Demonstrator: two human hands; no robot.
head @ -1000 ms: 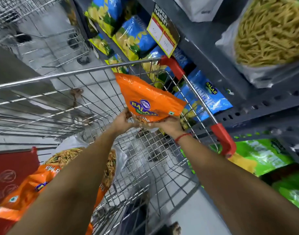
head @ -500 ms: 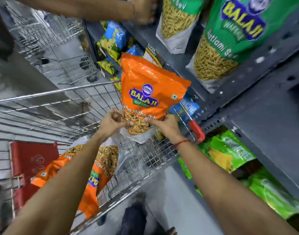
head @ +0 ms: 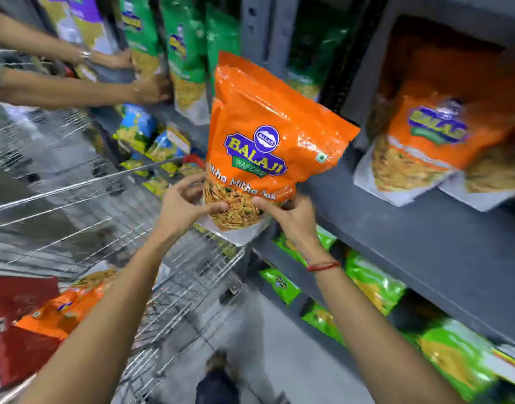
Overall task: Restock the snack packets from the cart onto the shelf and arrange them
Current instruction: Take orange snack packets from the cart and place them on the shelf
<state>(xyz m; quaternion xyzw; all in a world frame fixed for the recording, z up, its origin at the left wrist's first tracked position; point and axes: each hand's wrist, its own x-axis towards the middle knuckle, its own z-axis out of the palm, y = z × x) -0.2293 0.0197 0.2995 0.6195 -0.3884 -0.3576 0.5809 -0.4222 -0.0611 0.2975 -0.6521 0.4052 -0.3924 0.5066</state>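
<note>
Hands are both closed on the lower end of one orange Balaji Wafers packet [head: 268, 147], which is held upright in the air above the wire cart [head: 192, 275] and just in front of the grey shelf [head: 410, 228]. The left hand [head: 186, 205] is curled around the packet's clear lower window from the left, thumb to the front. The right hand [head: 288, 214] is clamped on the same window from the right, with a red thread [head: 323, 266] worn at its wrist. The packet's white bottom edge is seen near the shelf lip; contact with it cannot be judged. Matching orange packets [head: 425, 147] are already stood on the shelf to the right, leaning slightly forward. Another orange packet [head: 63, 310] is left lying in the cart beside its red child-seat flap [head: 17, 295]. Green packets [head: 372, 281] are stacked on the tier below, and tall green packets [head: 183, 53] are stood in the bay to the left, where a second person's hands [head: 151, 86] are placed against them. Blue packets [head: 136, 123] are visible lower left. Motion blur is noted at the frame edges.
</note>
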